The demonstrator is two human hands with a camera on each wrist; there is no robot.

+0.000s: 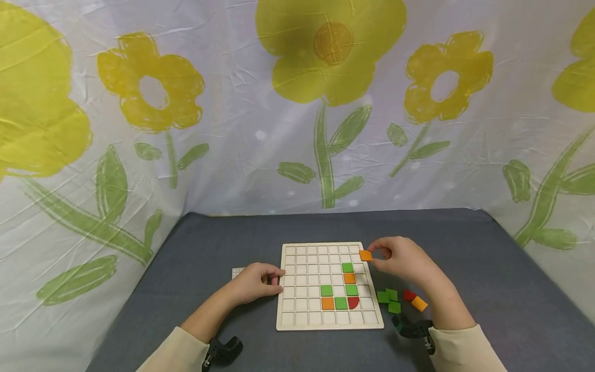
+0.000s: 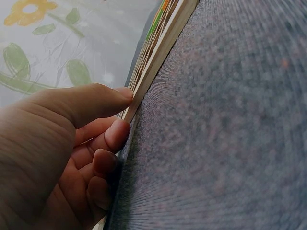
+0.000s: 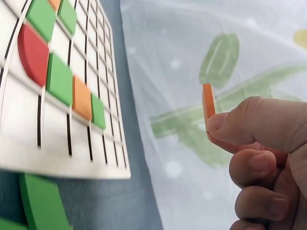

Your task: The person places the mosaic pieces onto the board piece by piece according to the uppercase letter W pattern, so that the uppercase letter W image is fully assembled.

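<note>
A pale wooden grid board (image 1: 302,320) lies flat in the middle of the table. Several tiles sit in its right half: green tiles (image 1: 341,303), orange tiles (image 1: 328,303) and a red tile (image 1: 353,303) with one rounded corner. My right hand (image 1: 400,258) pinches a square orange tile (image 3: 209,103) between thumb and index finger, over the board's upper right edge. The remaining fingers of that hand are curled. At the board's left edge, my left hand (image 1: 255,283) holds the rim with thumb and index fingertips, as the left wrist view (image 2: 72,139) shows from close by.
Right of the board lie three loose green tiles (image 1: 394,307), a red piece (image 1: 409,295) and an orange tile (image 1: 419,303). A small white gridded item (image 1: 237,271) is partly hidden behind the left hand. A flower-printed cloth (image 1: 232,155) hangs around the dark table (image 1: 241,230).
</note>
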